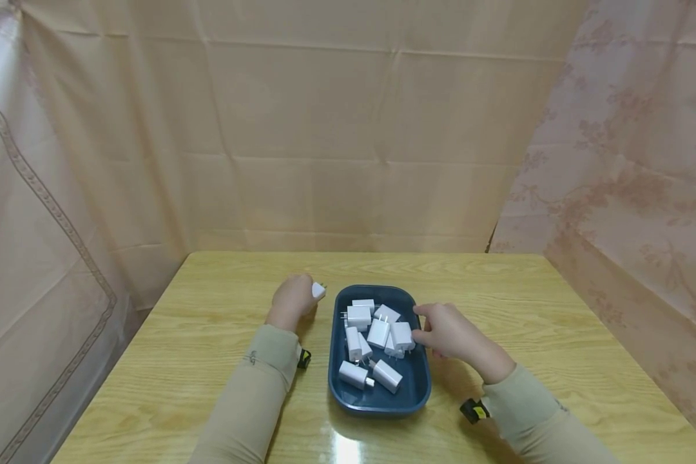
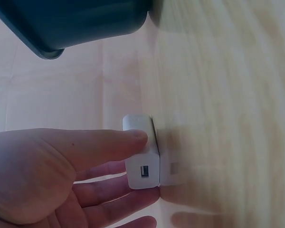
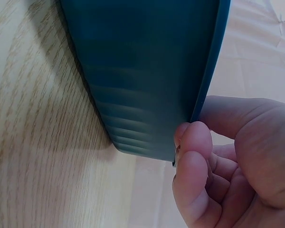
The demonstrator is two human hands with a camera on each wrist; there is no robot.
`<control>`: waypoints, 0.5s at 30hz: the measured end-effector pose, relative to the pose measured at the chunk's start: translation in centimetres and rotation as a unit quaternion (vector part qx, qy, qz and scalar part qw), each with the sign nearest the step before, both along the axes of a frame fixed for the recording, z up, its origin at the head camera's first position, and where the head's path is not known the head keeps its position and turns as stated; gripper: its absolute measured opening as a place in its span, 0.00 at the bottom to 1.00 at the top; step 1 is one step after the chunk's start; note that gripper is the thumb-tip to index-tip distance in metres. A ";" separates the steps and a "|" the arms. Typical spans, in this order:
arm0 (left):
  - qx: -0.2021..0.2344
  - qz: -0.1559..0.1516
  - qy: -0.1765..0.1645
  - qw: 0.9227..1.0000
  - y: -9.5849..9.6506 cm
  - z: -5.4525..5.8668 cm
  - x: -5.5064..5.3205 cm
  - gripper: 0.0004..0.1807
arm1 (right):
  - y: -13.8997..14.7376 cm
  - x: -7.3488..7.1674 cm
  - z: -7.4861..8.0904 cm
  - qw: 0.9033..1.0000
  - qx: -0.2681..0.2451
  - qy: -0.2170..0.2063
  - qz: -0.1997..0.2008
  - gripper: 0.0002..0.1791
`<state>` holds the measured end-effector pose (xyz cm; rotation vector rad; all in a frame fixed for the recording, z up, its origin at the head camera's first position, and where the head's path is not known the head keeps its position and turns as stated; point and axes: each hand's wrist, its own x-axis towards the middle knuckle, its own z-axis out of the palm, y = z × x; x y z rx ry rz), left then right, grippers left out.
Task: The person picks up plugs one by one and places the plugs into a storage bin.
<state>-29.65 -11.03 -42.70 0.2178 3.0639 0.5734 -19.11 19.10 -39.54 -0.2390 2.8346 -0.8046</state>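
My left hand (image 1: 292, 299) grips a white USB wall charger (image 1: 318, 291) left of the dark blue plastic bin (image 1: 381, 408). In the left wrist view the thumb lies over the charger (image 2: 145, 161), with fingers behind it; its USB port faces the camera and its side is right at the tabletop. My right hand (image 1: 448, 331) pinches the bin's right rim between thumb and fingers, as the right wrist view shows at the bin's wall (image 3: 142, 85). Inside the bin lie several white chargers (image 1: 354, 375) in a loose heap, some with metal prongs showing.
The bin stands on a light wood-grain table (image 1: 209, 361), near its middle. Behind the table hangs a beige cloth (image 1: 301, 129), with patterned cloths (image 1: 626, 161) at the sides. Black bands (image 1: 474, 410) circle both wrists.
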 end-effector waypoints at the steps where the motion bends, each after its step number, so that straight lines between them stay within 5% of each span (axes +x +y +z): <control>1: 0.001 0.000 0.000 1.000 0.0 0.0 0.0 0.15 | 0.0 0.0 0.0 1.000 0.000 0.000 0.000 0.31; 15: 0.010 0.000 0.005 1.000 -0.6 0.1 -0.1 0.13 | 0.0 -0.2 0.0 1.000 0.003 0.011 0.013 0.31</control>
